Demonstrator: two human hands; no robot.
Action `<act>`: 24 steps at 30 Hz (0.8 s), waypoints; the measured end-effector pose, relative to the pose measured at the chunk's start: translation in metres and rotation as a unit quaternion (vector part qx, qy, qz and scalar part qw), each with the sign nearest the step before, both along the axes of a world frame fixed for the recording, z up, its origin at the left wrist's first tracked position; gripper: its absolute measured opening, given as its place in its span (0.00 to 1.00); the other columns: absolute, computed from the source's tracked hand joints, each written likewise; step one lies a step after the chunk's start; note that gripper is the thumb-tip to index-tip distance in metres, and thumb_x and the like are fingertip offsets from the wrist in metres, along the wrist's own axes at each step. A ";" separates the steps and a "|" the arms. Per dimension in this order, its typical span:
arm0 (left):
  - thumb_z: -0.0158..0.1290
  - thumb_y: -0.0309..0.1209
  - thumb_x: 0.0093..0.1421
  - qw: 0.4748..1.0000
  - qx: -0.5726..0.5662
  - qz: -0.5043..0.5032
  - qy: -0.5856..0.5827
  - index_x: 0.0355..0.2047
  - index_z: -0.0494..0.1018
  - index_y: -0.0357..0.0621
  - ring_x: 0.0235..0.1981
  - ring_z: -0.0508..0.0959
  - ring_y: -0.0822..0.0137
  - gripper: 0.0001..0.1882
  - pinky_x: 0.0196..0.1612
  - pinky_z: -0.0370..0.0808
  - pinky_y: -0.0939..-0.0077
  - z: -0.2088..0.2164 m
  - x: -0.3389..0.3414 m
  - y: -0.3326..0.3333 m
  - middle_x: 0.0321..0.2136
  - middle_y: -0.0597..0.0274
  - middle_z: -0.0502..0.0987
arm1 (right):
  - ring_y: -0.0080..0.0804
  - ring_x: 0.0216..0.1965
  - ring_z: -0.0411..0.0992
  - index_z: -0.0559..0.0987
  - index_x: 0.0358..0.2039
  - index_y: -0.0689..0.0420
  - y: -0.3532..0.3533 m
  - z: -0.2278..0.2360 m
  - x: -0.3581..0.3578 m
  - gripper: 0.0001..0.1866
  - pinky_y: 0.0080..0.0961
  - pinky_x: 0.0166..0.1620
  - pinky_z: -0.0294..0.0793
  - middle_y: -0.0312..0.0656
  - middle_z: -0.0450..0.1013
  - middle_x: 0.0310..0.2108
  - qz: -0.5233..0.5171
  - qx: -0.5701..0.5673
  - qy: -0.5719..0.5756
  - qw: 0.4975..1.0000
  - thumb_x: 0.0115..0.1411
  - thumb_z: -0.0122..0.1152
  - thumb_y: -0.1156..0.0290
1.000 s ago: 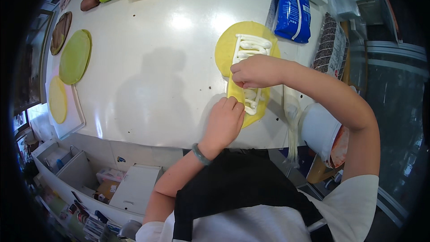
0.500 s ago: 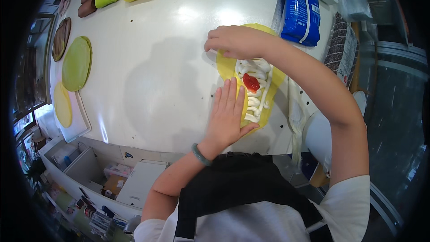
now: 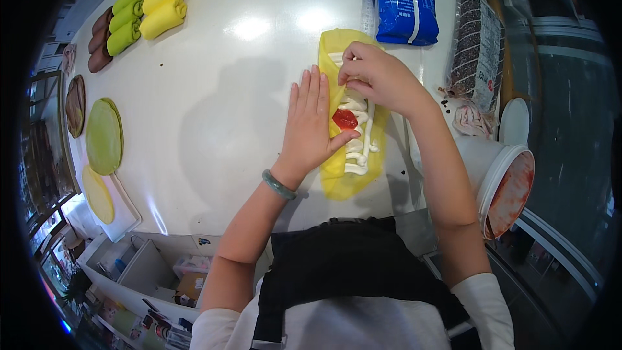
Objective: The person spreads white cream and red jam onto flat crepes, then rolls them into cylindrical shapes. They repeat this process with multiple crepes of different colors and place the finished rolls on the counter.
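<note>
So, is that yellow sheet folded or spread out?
Partly folded: the yellow sheet has its left side turned inward, while its right side, beyond the white cream, lies spread.

Rolls and packets around our white table
At the far left we have brown rolls, green rolls and yellow rolls; toward the right, a blue packet, a dark patterned bag and a white tub smeared with red. Lower left, we see a cardboard box.
</note>
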State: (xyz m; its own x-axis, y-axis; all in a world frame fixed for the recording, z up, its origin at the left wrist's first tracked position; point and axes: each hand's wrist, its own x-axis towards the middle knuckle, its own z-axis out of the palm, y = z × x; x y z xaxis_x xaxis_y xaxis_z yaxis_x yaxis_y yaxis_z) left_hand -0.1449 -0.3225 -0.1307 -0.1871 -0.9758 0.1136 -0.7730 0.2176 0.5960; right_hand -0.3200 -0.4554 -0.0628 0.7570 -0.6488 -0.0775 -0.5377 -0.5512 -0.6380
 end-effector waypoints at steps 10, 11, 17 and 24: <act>0.48 0.68 0.64 0.998 -0.009 -0.047 -0.050 0.74 0.46 0.24 0.78 0.45 0.37 0.60 0.76 0.43 0.39 -0.001 -0.009 -0.022 0.76 0.31 0.45 | 0.23 0.33 0.74 0.80 0.48 0.61 0.166 0.013 -0.058 0.11 0.21 0.37 0.76 0.39 0.75 0.37 -0.430 0.107 -0.098 0.891 0.66 0.63 0.79; 0.48 0.67 0.65 0.997 -0.013 -0.048 -0.052 0.75 0.45 0.25 0.78 0.44 0.37 0.59 0.76 0.43 0.38 0.005 -0.008 -0.024 0.76 0.31 0.44 | 0.23 0.32 0.74 0.80 0.48 0.61 0.183 0.012 -0.063 0.10 0.22 0.36 0.76 0.38 0.75 0.35 -0.446 0.145 -0.090 0.879 0.66 0.63 0.78; 0.51 0.33 0.65 0.929 0.001 -0.345 0.133 0.40 0.82 0.44 0.48 0.78 0.60 0.11 0.57 0.70 0.64 0.037 -0.051 -0.069 0.37 0.61 0.82 | 0.40 0.34 0.80 0.79 0.47 0.57 0.225 -0.022 -0.060 0.12 0.34 0.38 0.79 0.45 0.78 0.39 -0.522 0.128 0.018 0.843 0.66 0.66 0.69; 0.53 0.30 0.58 0.809 -0.022 -0.573 -0.129 0.26 0.77 0.49 0.43 0.77 0.62 0.05 0.50 0.70 0.69 0.033 -0.099 -0.104 0.31 0.66 0.79 | 0.42 0.31 0.77 0.78 0.40 0.55 0.215 -0.039 -0.046 0.07 0.37 0.35 0.77 0.42 0.76 0.35 -0.520 0.030 0.026 0.853 0.64 0.66 0.71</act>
